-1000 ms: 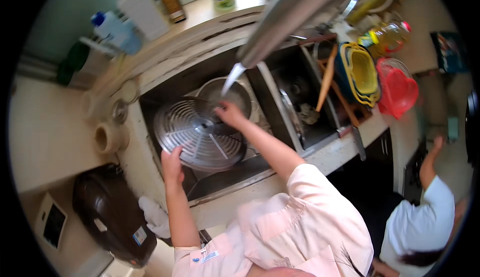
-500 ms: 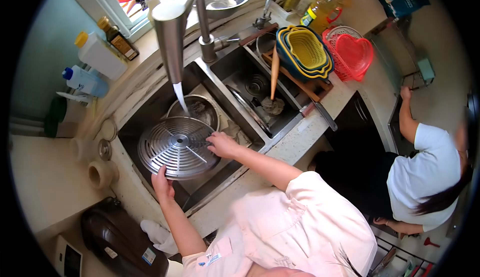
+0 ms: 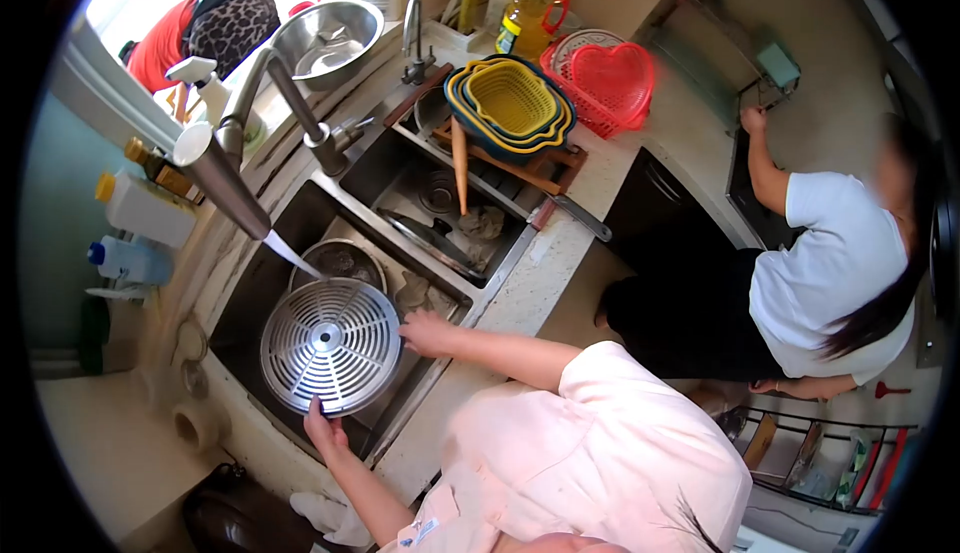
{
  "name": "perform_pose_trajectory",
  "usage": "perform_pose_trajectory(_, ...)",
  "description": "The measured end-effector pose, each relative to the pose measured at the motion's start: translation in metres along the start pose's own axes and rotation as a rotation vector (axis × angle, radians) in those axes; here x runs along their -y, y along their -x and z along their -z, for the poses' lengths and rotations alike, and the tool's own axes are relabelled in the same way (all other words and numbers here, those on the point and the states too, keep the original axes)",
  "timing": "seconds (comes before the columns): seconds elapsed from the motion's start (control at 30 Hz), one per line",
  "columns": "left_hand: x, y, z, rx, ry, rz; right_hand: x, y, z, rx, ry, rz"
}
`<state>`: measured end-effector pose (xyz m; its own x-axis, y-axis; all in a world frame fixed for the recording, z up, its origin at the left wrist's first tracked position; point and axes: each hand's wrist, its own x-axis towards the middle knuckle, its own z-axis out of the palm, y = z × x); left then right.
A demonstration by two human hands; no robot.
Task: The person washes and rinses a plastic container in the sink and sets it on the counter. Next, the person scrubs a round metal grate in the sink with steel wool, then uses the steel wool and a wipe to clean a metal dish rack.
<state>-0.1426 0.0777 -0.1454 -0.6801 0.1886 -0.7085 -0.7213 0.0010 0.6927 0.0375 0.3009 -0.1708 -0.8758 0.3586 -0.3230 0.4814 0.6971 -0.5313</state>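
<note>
At far left, a white plastic jug with a yellow cap and a translucent bottle with a blue cap stand behind the sink, well apart from both hands. A brushed-steel, cylindrical faucet head discharges a white stream of water towards the upper rim of a round, slotted, silver metal disc; the exact impact point cannot be determined. The disc is tilted over the dark steel left basin. The left hand has its fingers closed on the lower rim; the right hand appears to grip the right rim. Caution: a wet, narrow rim offers little friction, so either grip could slip. A dropped disc could strike the round metal pan beneath its upper edge. A steeper tilt could deflect water onto the pale stone counter. Beside the right hand, a crumpled beige cloth lies in the basin and could snag the rim if the disc is lowered there. Further right, a knife-like tool's dark handle projects over the counter's front edge; a wide swing of the right elbow could dislodge it.
</note>
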Motion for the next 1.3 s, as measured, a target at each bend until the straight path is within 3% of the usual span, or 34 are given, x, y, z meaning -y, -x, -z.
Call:
perform_pose_trajectory(0.4, 0.022, -0.019, 0.005, -0.101, -0.100, -0.017, 0.005, 0.002, 0.000, -0.088, -0.095, 0.068)
perform_pose_trajectory(0.43, 0.040, -0.058, 0.028, -0.081, -0.174, 0.052, 0.004, 0.003, -0.001, -0.098, -0.107, 0.061)
perform_pose_trajectory(0.57, 0.057, -0.109, 0.037, -0.138, 0.009, 0.482, 0.004, 0.009, 0.007, -0.081, -0.086, 0.031)
perform_pose_trajectory(0.77, 0.075, -0.147, 0.035, -0.096, 0.053, 0.665, -0.002, 0.015, 0.008, -0.119, -0.097, 0.034)
perform_pose_trajectory(0.87, 0.077, -0.157, 0.028, -0.026, -0.078, 0.692, -0.001, 0.019, 0.013, -0.129, -0.108, 0.041)
perform_pose_trajectory(0.97, 0.080, -0.160, 0.013, -0.177, -0.117, 0.640, -0.002, 0.019, 0.014, -0.105, -0.106, 0.028)
perform_pose_trajectory(1.07, 0.082, -0.159, 0.010, -0.163, 0.022, 0.559, -0.004, 0.012, 0.010, -0.110, -0.092, 0.028)
perform_pose_trajectory(1.13, 0.090, -0.171, 0.023, -0.010, -0.005, 0.481, -0.003, 0.010, 0.017, -0.074, -0.085, 0.045)
perform_pose_trajectory(1.2, 0.084, -0.139, 0.016, 0.094, 0.086, 0.316, -0.011, -0.005, 0.007, -0.085, -0.116, 0.085)
perform_pose_trajectory(1.23, 0.072, -0.109, -0.001, 0.019, 0.097, 0.273, -0.009, -0.012, 0.016, -0.022, -0.083, 0.052)
perform_pose_trajectory(1.3, 0.080, -0.121, 0.006, 0.100, 0.222, 0.305, -0.015, -0.024, 0.019, -0.109, -0.104, 0.122)
